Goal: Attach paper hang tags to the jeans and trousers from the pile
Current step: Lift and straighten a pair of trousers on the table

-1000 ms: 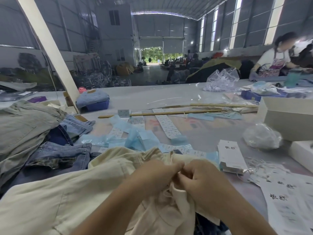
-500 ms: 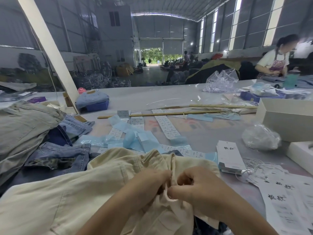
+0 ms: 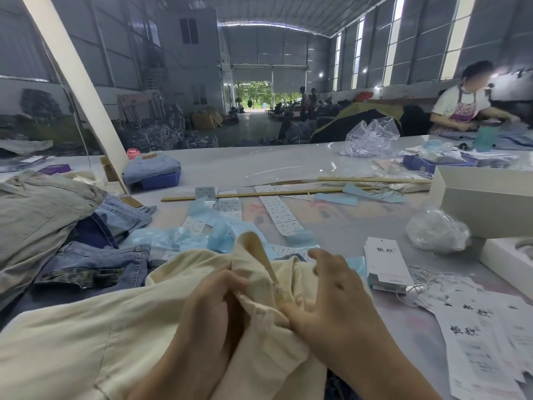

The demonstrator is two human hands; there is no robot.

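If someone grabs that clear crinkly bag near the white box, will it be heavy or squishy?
The clear plastic bag is probably very light: it looks thin and see-through. It would likely crumple and rustle under fingers, since it is already wrinkled into a ball. A push might slide it along the smooth table rather than tip it.

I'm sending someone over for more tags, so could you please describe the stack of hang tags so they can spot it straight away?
Start at the cream trousers spread in front of the worker. Just beyond the right hand, on the grey table, sits the stack of hang tags. Unlike the loose printed sheets nearer the edge, it is a neat upright-printed pile with two black characters on top.
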